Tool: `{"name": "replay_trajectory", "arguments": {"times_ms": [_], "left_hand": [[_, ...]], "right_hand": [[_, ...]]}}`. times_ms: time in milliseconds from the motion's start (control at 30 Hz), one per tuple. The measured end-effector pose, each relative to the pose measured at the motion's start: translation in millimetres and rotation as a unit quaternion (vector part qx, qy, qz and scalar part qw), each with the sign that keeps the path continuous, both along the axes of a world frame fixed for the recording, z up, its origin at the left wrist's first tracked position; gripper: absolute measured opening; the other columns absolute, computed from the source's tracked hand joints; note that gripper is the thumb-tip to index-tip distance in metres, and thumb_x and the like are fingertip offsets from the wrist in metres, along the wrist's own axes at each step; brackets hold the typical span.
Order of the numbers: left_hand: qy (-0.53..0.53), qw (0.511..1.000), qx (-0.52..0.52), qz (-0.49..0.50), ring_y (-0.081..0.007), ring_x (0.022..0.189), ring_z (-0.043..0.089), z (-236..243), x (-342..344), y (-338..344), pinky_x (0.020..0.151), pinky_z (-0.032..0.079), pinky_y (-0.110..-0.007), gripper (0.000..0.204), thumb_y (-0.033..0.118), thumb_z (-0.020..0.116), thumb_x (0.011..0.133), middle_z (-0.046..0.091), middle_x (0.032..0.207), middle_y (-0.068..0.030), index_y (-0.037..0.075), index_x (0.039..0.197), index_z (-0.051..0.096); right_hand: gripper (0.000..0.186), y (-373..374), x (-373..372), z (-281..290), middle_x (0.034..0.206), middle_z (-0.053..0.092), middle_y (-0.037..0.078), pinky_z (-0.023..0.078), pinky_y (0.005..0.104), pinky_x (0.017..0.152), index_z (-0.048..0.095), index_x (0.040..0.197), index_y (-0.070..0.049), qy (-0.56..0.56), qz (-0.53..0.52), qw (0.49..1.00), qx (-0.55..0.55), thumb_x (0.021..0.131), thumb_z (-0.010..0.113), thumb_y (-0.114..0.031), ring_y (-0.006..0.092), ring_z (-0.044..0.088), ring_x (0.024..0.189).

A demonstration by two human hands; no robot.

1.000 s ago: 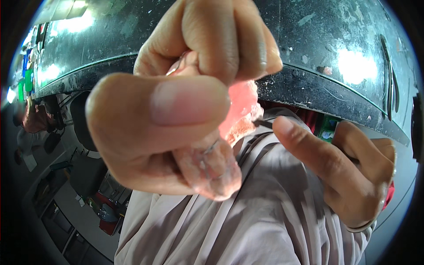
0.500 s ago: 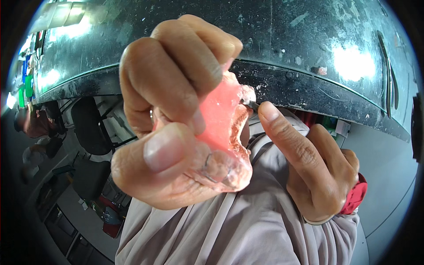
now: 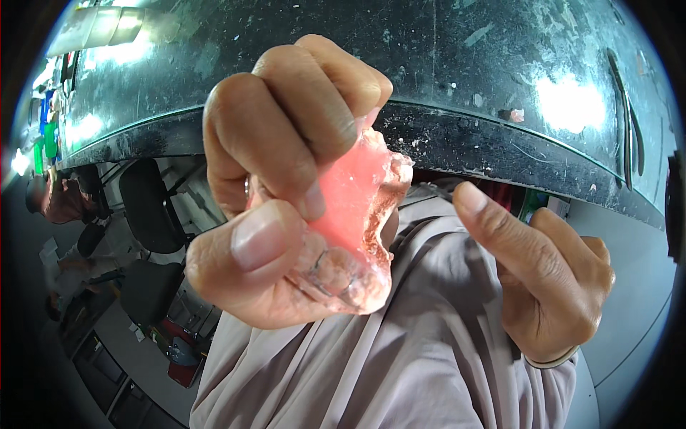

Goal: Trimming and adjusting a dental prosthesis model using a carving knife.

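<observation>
Close up, my left hand grips a dental cast with a pink wax-like plate over it, thumb below and bent fingers above. Teeth show at the cast's lower end, and a thin wire clasp curves around one of them. Its right edge is rough and brownish. Right of the cast and apart from it is my right hand, index finger stretched out and the other fingers curled. A slim dark tool shows faintly by the index fingertip; most of it is hidden behind the hand.
A scuffed dark workbench crosses the top, its front edge behind my hands. Long dark tongs or tweezers lie at its right end, and a pink scrap lies nearer. Black chairs and people stand at far left.
My right hand has drawn away to the right and slightly down, taking the tool tip off the cast's edge. The cast in my left hand has shifted and tilted slightly.
</observation>
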State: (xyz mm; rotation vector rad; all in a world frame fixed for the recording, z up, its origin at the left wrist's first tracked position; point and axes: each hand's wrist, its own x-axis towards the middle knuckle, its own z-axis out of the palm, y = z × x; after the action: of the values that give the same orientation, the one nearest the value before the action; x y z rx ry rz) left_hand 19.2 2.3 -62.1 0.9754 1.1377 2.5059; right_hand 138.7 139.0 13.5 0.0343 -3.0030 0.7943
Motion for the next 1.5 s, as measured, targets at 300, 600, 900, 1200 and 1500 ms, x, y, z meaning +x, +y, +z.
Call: {"name": "replay_trajectory", "arguments": {"times_ms": [300,600,900,1200,1500], "left_hand": [[-0.017,0.999,-0.007,-0.028,-0.0139,0.068,0.028,-5,-1,0,0.063,0.023,-0.03,0.025,0.034,0.053,0.072,0.033,0.065,0.0034,0.016,0.064,0.038],[0.03,0.994,0.098,-0.044,-0.0131,0.07,0.034,-23,-9,8,0.064,0.027,-0.028,0.028,0.033,0.06,0.07,0.035,0.065,0.0045,0.018,0.061,0.038],[-0.096,0.992,0.043,-0.069,-0.013,0.073,0.037,-10,-13,-13,0.068,0.03,-0.026,0.024,0.027,0.06,0.067,0.038,0.067,0.0041,0.018,0.06,0.039],[-0.178,0.966,0.133,-0.132,-0.0135,0.072,0.036,-5,-9,-3,0.066,0.029,-0.027,0.022,0.026,0.056,0.069,0.036,0.068,0.0037,0.017,0.062,0.038],[0.025,0.981,0.114,-0.157,-0.0131,0.071,0.034,-19,-22,1,0.064,0.026,-0.028,0.022,0.03,0.055,0.07,0.034,0.068,0.0049,0.018,0.063,0.038]], "right_hand": [[0.028,-13,-29,-19,0.056,0.052,-0.005,0.018,0.0175,0.039,0.068,0.094,-0.003,0.04,-0.168,0.967,-0.189,0.068,0.077,-0.005,-0.0021,0.028,0.042],[0.012,-11,-43,-33,0.053,0.052,-0.003,0.02,0.0181,0.038,0.068,0.081,-0.001,-0.004,-0.079,0.951,-0.3,0.075,0.072,-0.01,-0.0005,0.034,0.04],[0.018,-1,-42,-11,0.057,0.051,-0.005,0.026,0.0159,0.046,0.063,0.088,0.001,-0.075,-0.125,0.984,-0.103,0.078,0.069,-0.013,0.0016,0.033,0.047],[0.027,21,-26,9,0.061,0.053,0.003,0.03,0.0251,0.036,0.06,0.105,-0.001,0.017,0.133,0.99,-0.032,0.078,0.059,-0.001,0.0089,0.036,0.04],[0.046,16,-32,15,0.052,0.031,-0.004,0.023,0.0218,0.033,0.065,0.11,-0.009,-0.016,0.204,0.959,0.194,0.064,0.068,-0.014,0.004,0.03,0.04]]}}
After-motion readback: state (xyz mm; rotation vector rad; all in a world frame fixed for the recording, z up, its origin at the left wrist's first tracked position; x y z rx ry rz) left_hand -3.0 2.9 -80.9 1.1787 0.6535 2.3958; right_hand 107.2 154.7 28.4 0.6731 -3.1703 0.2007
